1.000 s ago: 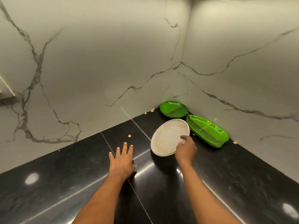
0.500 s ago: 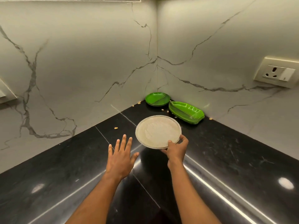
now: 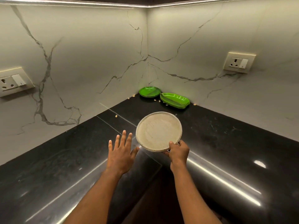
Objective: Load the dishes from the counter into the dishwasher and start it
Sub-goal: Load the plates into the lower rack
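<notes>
We stand at the inner corner of a polished black stone counter (image 3: 64, 167), its rounded near edge glinting under a strip light. Nearest to us, our left hand (image 3: 120, 154) hovers flat above the stone with its fingers straight and spread, holding nothing. It sits just beside the plate's left rim, and we judge that it is there to steady or share the load. Our right hand (image 3: 178, 151) pinches the near rim of a round beige plate (image 3: 158, 130), thumb on top and fingers curled beneath. The plate appears lifted off the counter and is tipped slightly toward us. This one-edge grip leaves the far side unsupported, which is likely why the free hand is so close. Beyond the plate a few crumbs (image 3: 116, 116) dot the stone. Deeper in the corner a round green plate (image 3: 149, 91) and a leaf-shaped green dish (image 3: 174, 100) lie flat, just beside each other and tucked against the walls, waiting for their turn. Behind them rise pale marble-veined walls (image 3: 90, 54), with one socket (image 3: 12, 81) on the left and another socket (image 3: 239, 62) on the right. The dishwasher is not in view, so we judge the loading barely begun.
</notes>
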Available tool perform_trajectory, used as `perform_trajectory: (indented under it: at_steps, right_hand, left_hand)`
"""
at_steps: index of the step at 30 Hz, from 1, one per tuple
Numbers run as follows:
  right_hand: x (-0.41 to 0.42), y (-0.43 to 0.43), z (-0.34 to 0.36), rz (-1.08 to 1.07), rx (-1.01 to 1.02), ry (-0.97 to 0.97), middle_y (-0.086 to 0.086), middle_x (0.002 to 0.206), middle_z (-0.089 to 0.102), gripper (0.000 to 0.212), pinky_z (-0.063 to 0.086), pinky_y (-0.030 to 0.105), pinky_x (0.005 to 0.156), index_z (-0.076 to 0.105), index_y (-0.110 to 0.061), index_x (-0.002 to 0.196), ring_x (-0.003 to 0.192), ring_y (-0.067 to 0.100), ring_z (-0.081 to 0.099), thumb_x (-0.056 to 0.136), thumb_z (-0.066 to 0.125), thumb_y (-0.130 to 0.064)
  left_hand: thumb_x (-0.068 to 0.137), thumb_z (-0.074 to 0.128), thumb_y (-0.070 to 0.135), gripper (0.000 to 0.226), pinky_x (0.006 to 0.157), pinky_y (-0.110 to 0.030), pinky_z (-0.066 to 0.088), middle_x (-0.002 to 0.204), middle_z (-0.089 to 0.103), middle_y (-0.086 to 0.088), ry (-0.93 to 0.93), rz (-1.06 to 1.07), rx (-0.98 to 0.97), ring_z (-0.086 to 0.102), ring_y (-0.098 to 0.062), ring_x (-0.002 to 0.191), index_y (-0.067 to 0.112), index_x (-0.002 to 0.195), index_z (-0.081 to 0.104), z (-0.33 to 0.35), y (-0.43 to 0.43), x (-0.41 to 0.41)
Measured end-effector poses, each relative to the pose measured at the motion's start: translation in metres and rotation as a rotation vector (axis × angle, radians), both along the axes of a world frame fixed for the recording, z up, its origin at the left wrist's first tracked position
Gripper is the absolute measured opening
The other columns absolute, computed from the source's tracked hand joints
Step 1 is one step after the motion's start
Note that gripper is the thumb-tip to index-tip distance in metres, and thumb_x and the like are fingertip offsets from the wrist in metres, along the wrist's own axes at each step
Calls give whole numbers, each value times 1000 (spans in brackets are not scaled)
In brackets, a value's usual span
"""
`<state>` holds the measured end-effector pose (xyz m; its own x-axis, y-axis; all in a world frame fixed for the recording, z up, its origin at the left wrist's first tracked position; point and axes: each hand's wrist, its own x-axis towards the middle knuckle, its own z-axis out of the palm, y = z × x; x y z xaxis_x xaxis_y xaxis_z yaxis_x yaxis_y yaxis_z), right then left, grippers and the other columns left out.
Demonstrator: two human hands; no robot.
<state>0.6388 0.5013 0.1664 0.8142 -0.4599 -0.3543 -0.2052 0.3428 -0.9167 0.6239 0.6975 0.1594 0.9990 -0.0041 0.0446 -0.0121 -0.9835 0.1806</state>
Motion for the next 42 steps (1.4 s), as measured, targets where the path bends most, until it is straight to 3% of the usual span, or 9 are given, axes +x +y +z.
perform_trajectory:
  at_steps: [5,12,23,27,32,38,40,42]
  right_hand:
    - [-74,-14,-7,-34,-15,-13,8,103,67,22,60,30,57,62,0,116,86,20,67,96,57,-4]
    - [-181,-47,-6,-60,-3,-4,13,106,65,13,53,26,50,61,-4,108,85,24,67,97,54,-7]
    - [-351,-110,-15,-110,67,-35,3,97,63,11,54,30,53,57,-13,106,86,17,65,98,54,-8]
    - [-406,-126,-29,-147,-19,25,8,96,68,9,59,45,74,62,-13,101,89,24,67,95,57,-8]
    - [-476,-142,-37,-205,-94,36,10,97,67,22,49,29,73,64,-2,114,85,20,63,93,59,-3]
    - [-564,-161,-51,-207,-95,81,10,100,68,9,56,52,85,63,-11,102,94,27,66,95,58,-8]
    - [-590,-167,-52,-215,-114,86,10,99,67,8,56,53,83,62,-13,102,94,28,66,95,58,-9]
    - [-621,-173,-57,-221,-105,121,8,95,65,9,59,44,72,60,-10,104,89,26,65,97,56,-7]
  left_hand:
    - [100,19,62,73,120,-51,-8,164,-16,-1,26,-62,-6,-11,-25,152,26,158,-6,-6,-9,-60]
    - [99,21,64,75,122,-51,-7,165,-15,-1,-26,-139,-66,-11,-24,152,26,159,-5,3,-36,-147]
    - [100,22,61,72,122,-50,-7,165,-11,-1,-31,-170,-11,-9,-23,152,27,158,-2,-3,-91,-316]
    - [100,22,61,72,121,-51,-9,165,-13,-1,-3,-212,31,-9,-25,153,26,158,-3,-4,-111,-377]
    - [100,19,62,72,121,-53,-8,165,-13,-2,27,-232,46,-10,-26,152,26,158,-4,-2,-121,-436]
    - [99,19,63,73,121,-52,-10,165,-13,-1,31,-298,-3,-10,-25,152,27,158,-3,-15,-140,-507]
    - [99,18,63,73,120,-52,-10,164,-13,-1,41,-312,-13,-10,-25,152,28,158,-4,-24,-147,-529]
    - [99,17,63,73,120,-52,-9,164,-13,-1,91,-334,-14,-10,-26,152,27,158,-4,-33,-153,-557]
